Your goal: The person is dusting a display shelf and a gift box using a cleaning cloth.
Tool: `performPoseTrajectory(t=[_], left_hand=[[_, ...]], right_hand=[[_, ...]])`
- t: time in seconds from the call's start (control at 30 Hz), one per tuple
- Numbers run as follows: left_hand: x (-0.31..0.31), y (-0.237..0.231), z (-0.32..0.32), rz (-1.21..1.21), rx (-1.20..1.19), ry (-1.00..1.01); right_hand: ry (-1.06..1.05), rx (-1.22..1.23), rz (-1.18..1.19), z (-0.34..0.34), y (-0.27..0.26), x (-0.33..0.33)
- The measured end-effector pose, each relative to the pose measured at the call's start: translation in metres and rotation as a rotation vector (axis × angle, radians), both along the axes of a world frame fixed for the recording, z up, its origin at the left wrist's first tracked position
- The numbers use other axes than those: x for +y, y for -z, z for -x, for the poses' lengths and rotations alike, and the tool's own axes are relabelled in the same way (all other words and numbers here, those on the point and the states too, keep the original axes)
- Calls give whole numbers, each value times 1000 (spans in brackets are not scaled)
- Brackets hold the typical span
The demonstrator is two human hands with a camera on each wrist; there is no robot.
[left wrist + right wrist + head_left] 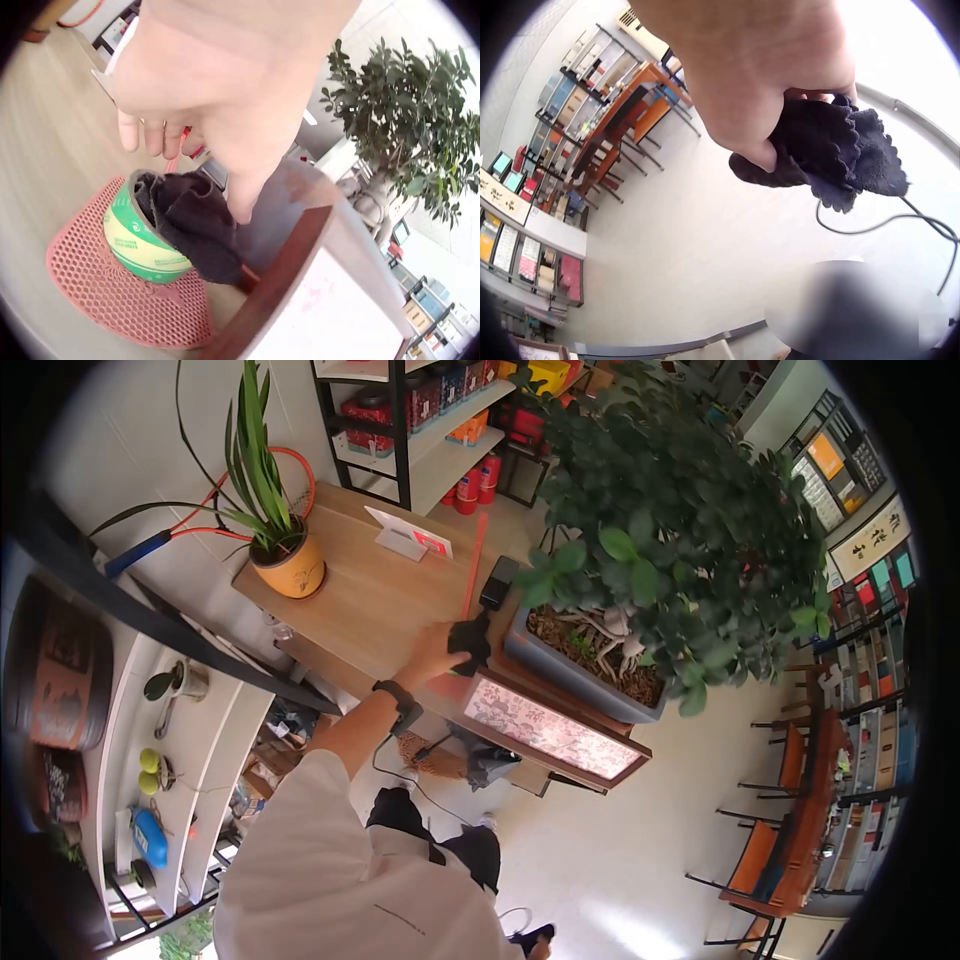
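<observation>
My left hand (432, 652) is over the near end of the wooden table, fingers extended downward. In the left wrist view, its thumb tip is right at a black cloth (196, 217), bunched into and hanging over a green-and-cream round container (142, 244). That container sits on the pink perforated head of a fly swatter (112, 289). My right hand (765, 82) is low by my side and grips another black cloth (832, 146) with a scalloped edge, pinched between thumb and fingers. Some of its fingers are hidden behind the cloth.
A floral panel in a wooden frame (560, 728) stands along the table's end, beside a grey planter (590, 670) with a bushy tree. A black phone-like object (498, 582), a white card stand (408, 537) and a yellow plant pot (290, 570) are on the table (370, 600).
</observation>
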State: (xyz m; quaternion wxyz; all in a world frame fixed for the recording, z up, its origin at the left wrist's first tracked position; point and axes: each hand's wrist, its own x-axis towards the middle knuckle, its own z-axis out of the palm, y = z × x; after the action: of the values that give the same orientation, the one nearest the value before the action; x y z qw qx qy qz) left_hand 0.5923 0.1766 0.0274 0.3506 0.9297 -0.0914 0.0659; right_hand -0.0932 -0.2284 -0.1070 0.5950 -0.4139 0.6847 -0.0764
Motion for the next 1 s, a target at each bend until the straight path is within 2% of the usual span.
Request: performPoseTrajectory(t=[0.1, 0.2, 0.3, 0.4, 0.43, 0.53, 0.63, 0.67, 0.8, 0.93, 1.0], left_hand=[[-12, 15, -14, -170, 1, 0], [-8, 35, -30, -127, -14, 41], [5, 41, -33, 63, -120, 111], [25, 47, -35, 711, 125, 125], [36, 19, -23, 987, 361, 95], [70, -19, -6, 1191, 282, 98], [102, -47, 19, 1327, 343, 31], [107, -46, 23, 1382, 348, 9], [125, -24, 41, 1535, 445, -81], [125, -11, 71, 1597, 527, -279], [124, -3, 95, 1703, 590, -213]], right_hand=[[-32, 168, -73, 11, -40, 98], [-49, 251, -57, 22, -67, 146], [-62, 281, -27, 26, -76, 171], [-88, 296, 5, 23, -85, 181], [-99, 304, 13, 20, -87, 184], [-115, 325, 33, 5, -95, 187], [-107, 307, 94, -7, -98, 177], [-99, 215, 148, 2, -88, 169], [-18, 238, 127, -5, -99, 158], [-95, 221, 114, 33, -74, 142], [-124, 220, 87, 43, -69, 137]])
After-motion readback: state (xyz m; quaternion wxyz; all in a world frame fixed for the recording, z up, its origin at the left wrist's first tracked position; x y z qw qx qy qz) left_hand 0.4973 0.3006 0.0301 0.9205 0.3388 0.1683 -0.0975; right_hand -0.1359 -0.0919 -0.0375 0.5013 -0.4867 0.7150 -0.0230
